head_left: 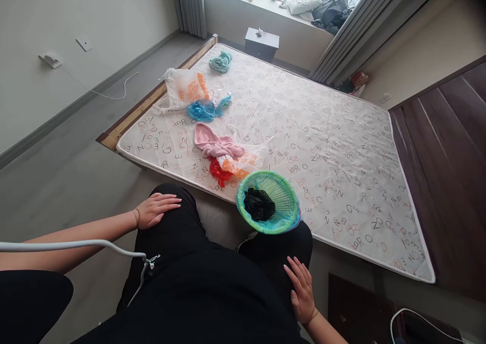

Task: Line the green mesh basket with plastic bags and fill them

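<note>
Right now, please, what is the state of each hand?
Left hand: open, holding nothing, laid on the left leg.
Right hand: open, holding nothing, laid on the right leg.

Straight ahead of the right hand, a round green mesh plastic basket blocks the way to the white, letter-printed mattress; whether it touches the mattress edge is hard to tell. To the basket's right, bare mattress gives a hand wide passage. Just beyond its left side, a crumpled red plastic bag, a fluffy pink cloth and a clear plastic bag with orange print crowd together. A narrow gap separates the pink cloth from a crumpled blue plastic bag farther off.
</note>
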Tool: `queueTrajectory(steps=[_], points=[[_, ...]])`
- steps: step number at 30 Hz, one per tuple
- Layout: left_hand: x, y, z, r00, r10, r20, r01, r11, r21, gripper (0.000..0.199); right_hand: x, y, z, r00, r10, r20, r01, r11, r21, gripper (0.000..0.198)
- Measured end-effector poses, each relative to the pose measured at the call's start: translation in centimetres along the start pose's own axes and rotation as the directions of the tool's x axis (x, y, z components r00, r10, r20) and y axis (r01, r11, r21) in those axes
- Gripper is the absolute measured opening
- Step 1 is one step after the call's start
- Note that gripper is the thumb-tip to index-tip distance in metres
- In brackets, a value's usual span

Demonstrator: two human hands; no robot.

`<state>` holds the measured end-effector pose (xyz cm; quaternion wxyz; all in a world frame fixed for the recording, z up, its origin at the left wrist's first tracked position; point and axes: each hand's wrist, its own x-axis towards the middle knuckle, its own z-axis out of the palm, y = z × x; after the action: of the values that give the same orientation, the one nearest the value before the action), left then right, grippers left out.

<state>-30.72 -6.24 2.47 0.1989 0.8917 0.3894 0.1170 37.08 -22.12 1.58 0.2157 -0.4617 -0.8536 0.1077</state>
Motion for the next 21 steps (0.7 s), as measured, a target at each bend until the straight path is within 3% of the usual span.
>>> queueTrajectory(steps=[4,6,7,8,10,11,12,14,17,21], points=[[0.2,0.1,-0.1,1.000,-0.011,0.002,0.011,1.000,0.004,0.069,1.7,0.2,-1.0,0.999,0.019,0.043,-0.021,0.999,0.030,0.056],[0.1,0.3,-0.2,1.000,-0.015,0.001,0.015,1.000,0.000,0.069,4.2,1.3,-1.7,0.985,0.137,0.107,-0.148,0.984,0.103,0.044],[0.1,0.5,-0.2,1.000,-0.015,0.001,0.015,1.000,-0.001,0.069,5.8,2.0,-2.1,0.960,0.250,0.128,-0.269,0.948,0.169,0.035],[0.0,0.6,-0.3,1.000,-0.017,0.002,0.017,1.000,-0.001,0.069,7.5,2.9,-2.5,0.899,0.416,0.135,-0.437,0.865,0.246,0.031],[-0.2,0.9,-0.5,0.999,-0.041,0.005,0.041,0.999,-0.002,0.067,11.2,4.7,-3.2,0.650,0.729,0.217,-0.742,0.546,0.390,0.040],[-0.3,1.1,-0.6,0.998,-0.062,0.011,0.062,0.998,-0.005,0.065,13.0,5.5,-3.4,0.532,0.806,0.262,-0.802,0.379,0.462,0.044],[-0.2,1.2,-0.7,0.996,-0.084,0.019,0.084,0.996,-0.010,0.063,14.6,6.2,-3.6,0.460,0.838,0.294,-0.812,0.263,0.521,0.046],[0.3,1.4,-0.9,0.989,-0.140,0.039,0.141,0.990,-0.025,0.055,17.2,7.1,-3.8,0.400,0.879,0.260,-0.775,0.173,0.609,0.046],[2.3,2.1,-0.9,0.947,-0.321,0.004,0.320,0.944,-0.085,0.037,19.6,7.6,-3.6,0.354,0.911,0.212,-0.777,0.159,0.610,0.043],[6.0,3.7,-0.5,0.755,-0.653,-0.052,0.598,0.720,-0.353,0.038,21.3,7.8,-3.4,0.366,0.894,0.260,-0.815,0.174,0.552,0.037]])
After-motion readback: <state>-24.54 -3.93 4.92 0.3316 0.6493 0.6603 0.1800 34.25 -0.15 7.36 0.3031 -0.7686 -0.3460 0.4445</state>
